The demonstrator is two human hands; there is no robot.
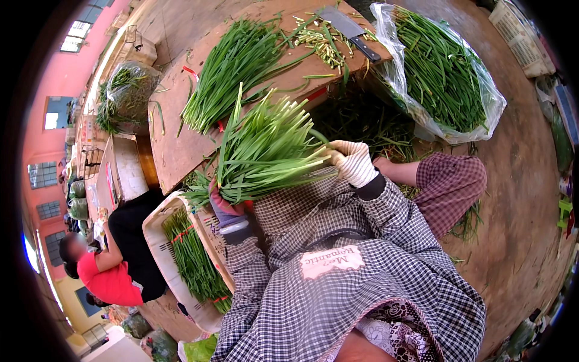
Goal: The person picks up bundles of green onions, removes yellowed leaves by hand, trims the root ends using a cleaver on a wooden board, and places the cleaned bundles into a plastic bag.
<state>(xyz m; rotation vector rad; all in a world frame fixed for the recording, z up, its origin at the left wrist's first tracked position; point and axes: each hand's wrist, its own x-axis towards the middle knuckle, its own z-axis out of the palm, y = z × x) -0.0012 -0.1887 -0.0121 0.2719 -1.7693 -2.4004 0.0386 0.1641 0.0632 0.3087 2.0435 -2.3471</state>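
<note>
A loose bunch of garlic chives [265, 148] lies across my left hand [224, 202], which wears a pinkish glove and is closed around the bunch's lower left side. Leaves cover most of those fingers. My right hand [354, 164], in a white striped glove, is at the bunch's right edge, its fingers pinched on a few green stalks that stick out there. On the board just beyond lies a larger pile of garlic chives [238, 66], its pale ends toward me.
A cleaver [347, 30] rests on the wooden board [172, 142] beside cut ends [322, 45]. To the right stands a clear plastic bag [491, 105] full of chives. A white crate [160, 241] with tied bundles is at my left. Farther left sits a person in red [111, 280].
</note>
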